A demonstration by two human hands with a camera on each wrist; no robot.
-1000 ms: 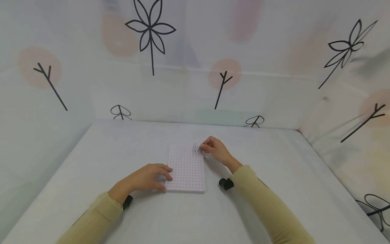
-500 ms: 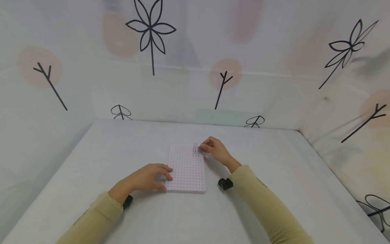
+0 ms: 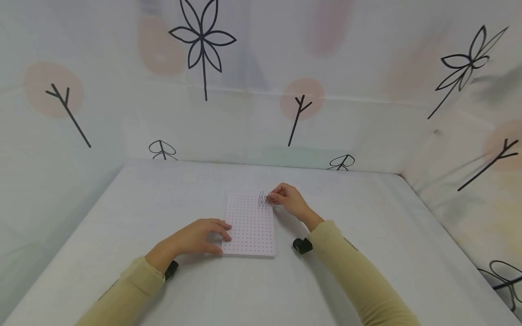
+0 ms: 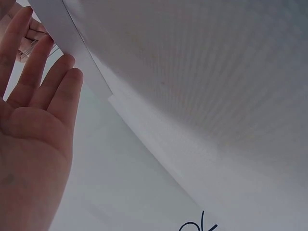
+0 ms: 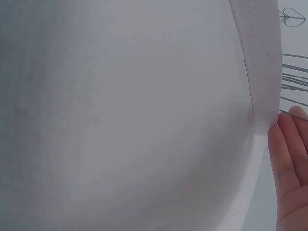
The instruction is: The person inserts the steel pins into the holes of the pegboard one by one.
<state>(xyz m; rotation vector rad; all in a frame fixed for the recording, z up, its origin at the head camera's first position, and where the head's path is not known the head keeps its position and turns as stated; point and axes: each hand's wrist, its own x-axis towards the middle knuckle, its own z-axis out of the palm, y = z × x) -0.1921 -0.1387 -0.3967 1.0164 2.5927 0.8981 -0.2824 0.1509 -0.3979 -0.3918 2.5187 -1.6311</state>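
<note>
A pale pink pegboard [image 3: 248,226] with rows of small holes lies flat on the table. Several thin dark metal pins [image 3: 261,200] stand upright, leaning slightly, in its far right corner. At that corner my right hand [image 3: 290,200] pinches one thin pin between thumb and fingertips; its lower end is too small to make out. In the right wrist view, the other fingers [image 5: 287,144] lie against the board's side edge, next to the row of pins [image 5: 294,79]. My left hand [image 3: 201,236] rests on the board's near left edge, fingers spread and loosely bent.
The board stands on a white cloth-covered table [image 3: 171,190]. Behind it and at both sides hang pale curtains [image 3: 244,127] with black plant drawings. Black wrist cameras [image 3: 302,246] sit under both forearms, close above the tabletop.
My right hand's fingertips have shifted very slightly left at the pins. The left hand and the board stay where they were.
</note>
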